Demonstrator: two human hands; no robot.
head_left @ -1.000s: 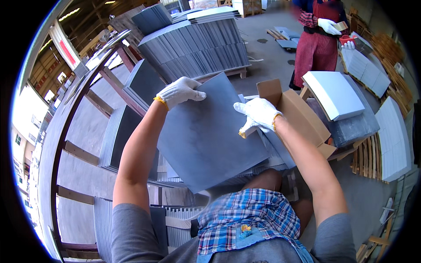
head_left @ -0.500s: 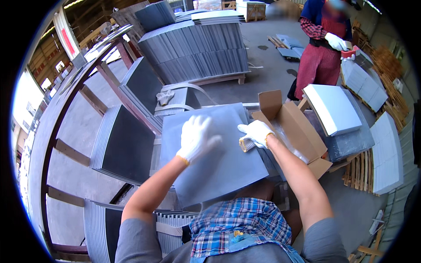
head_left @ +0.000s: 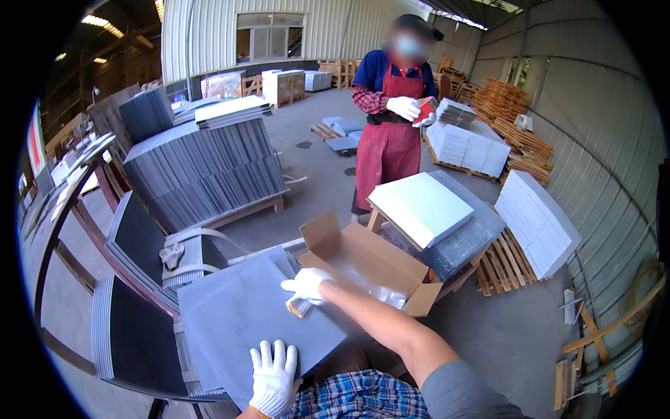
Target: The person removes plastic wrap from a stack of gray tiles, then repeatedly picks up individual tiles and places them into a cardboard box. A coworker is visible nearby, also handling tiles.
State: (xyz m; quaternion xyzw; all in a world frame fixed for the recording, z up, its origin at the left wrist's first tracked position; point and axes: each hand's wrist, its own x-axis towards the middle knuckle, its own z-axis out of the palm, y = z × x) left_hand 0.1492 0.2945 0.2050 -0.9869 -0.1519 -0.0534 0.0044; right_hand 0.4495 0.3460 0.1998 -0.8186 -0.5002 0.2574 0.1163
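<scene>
A smooth grey stone slab (head_left: 244, 300) lies flat in front of me, on top of at least one other slab. Near its front edge my left hand (head_left: 274, 377), in a white knit glove, rests on the surface with fingers spread, holding nothing. My gloved right hand (head_left: 307, 285) is at the slab's right side, beside an open cardboard box (head_left: 412, 269). It is closed around a folded white cloth (head_left: 299, 307) with a yellowish edge, pressed against the slab. The box contains clear plastic (head_left: 388, 296).
Dark slabs (head_left: 139, 342) stand in a rack at my left. Behind it is a large slab stack (head_left: 209, 171) on a pallet. A white block (head_left: 422, 209) sits right of the box. A co-worker (head_left: 391, 140) in a red apron stands beyond, holding a small red object (head_left: 426, 108).
The view has swung right and upward. My left hand, blurred on the middle of the slab before, now lies near its front edge. My right hand still holds the cloth at the right side.
</scene>
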